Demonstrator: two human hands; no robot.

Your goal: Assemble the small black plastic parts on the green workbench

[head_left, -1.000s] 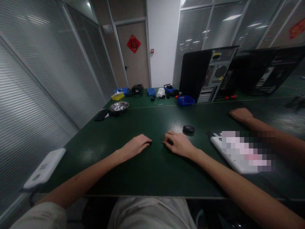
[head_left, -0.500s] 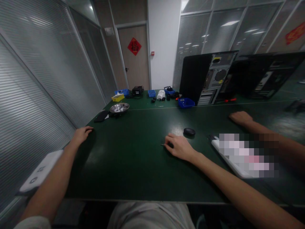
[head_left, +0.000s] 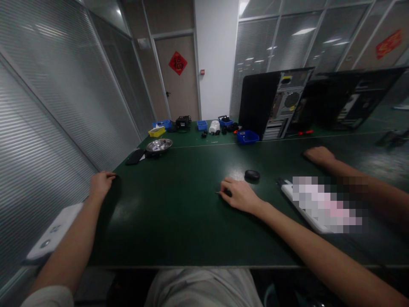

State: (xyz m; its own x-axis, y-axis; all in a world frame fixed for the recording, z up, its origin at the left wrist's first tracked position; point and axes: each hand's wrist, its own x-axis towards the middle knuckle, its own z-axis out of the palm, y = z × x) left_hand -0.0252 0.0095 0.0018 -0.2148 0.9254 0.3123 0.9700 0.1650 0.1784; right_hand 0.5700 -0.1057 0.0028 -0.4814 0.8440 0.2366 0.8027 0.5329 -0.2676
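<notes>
My right hand rests on the green table right of the middle, its fingers curled round a small thin object whose pointed tip sticks out to the left. Just behind this hand lies a black mouse. At the table's left edge is my left hand, its fingers bent and close together; whatever they hold, if anything, is too small and dark to make out. A white device stands below and left of that forearm.
A metal bowl and a dark flat object lie at the back left. Blue trays, one a blue bin, and a computer case stand behind. Another person's hand rests at the right, near a white-edged, blurred-out object.
My left hand has shifted slightly left along the table edge. My right hand stays in nearly the same place. The whole view has moved a little.
</notes>
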